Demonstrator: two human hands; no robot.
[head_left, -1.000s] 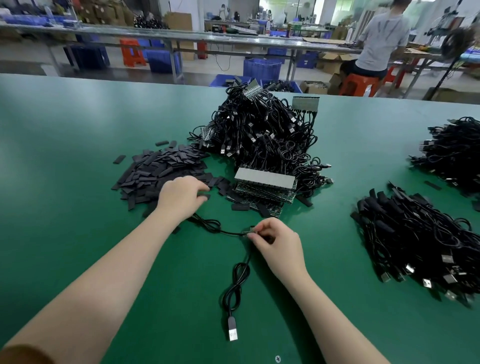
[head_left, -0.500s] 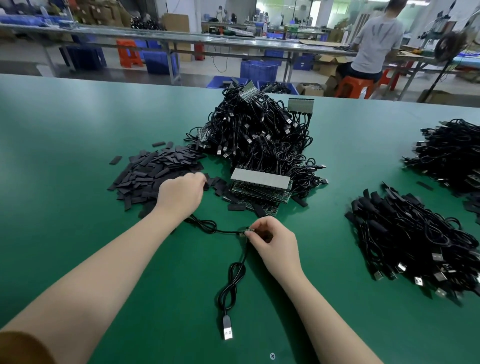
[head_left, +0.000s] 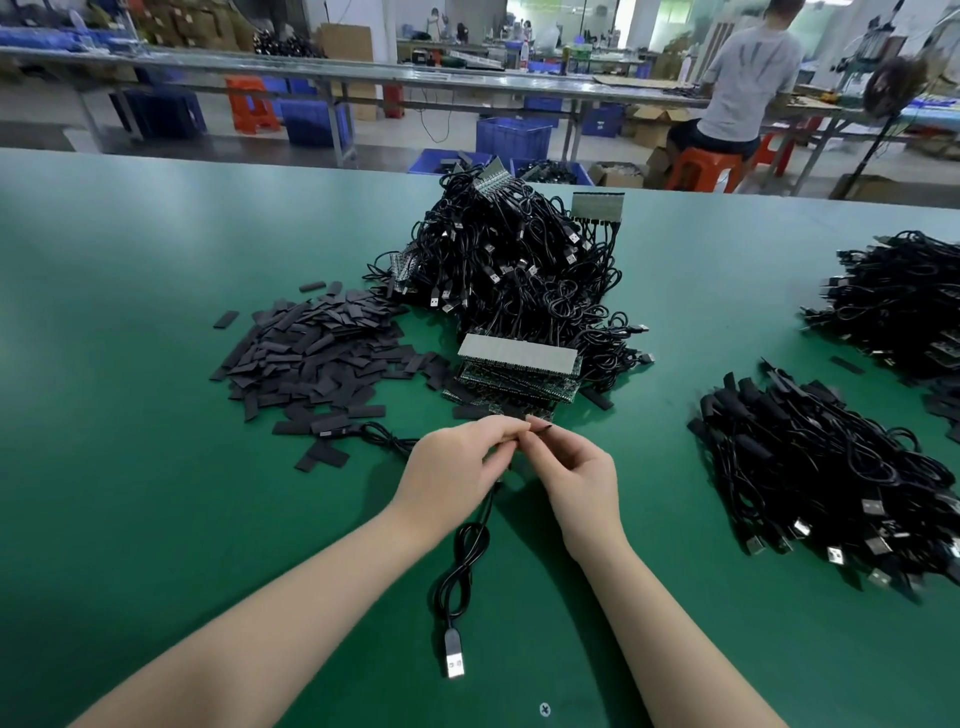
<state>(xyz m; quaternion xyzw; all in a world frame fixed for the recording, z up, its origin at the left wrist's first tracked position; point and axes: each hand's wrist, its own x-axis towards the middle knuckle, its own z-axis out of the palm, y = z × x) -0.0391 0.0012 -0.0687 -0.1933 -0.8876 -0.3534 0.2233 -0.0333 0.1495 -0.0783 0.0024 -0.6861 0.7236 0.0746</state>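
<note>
Both grips close on 1 black sleeve (head_left: 541, 427): the left hand (head_left: 457, 462) and right hand (head_left: 576, 470) pinch it between their fingertips, just above the green surface (head_left: 156, 519) and near the stacked circuit boards (head_left: 519, 364). From under the hands a black USB cable (head_left: 462, 566) trails toward the viewer, its plug (head_left: 454, 661) lying flat. A heap of loose sleeves (head_left: 311, 353) lies to the left.

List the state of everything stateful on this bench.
left hand, pinches black sleeve
right hand, pinches same sleeve
black sleeve, held between both hands' fingertips
cable, looped, USB plug flat on table
sleeve pile, loose heap
cable heap, tangled
board stack, flat beside cable heap
</note>
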